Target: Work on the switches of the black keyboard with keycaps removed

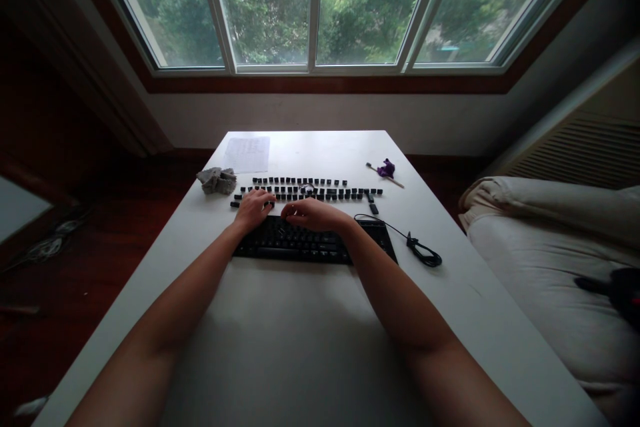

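Observation:
A black keyboard (310, 250) lies across the white table below both hands; its far edge is partly hidden by them. Beyond it, loose black keycaps (345, 193) are set out in several rows. My left hand (254, 209) rests among the left-hand keycaps, past the keyboard's far left edge, with its fingers stretched forward and apart. Over the upper middle of the keyboard, my right hand (315, 213) is bent inward, thumb and fingers drawn together in a pinch. Whatever sits between those fingertips is too small and dark to make out.
A grey crumpled cloth (217, 180) and a printed sheet (247, 154) lie at the far left of the table (280, 333). At the far right are a thin brush (396, 182) and a purple crumpled item (387, 168). A bundled black cable (424, 253) lies right of the keyboard.

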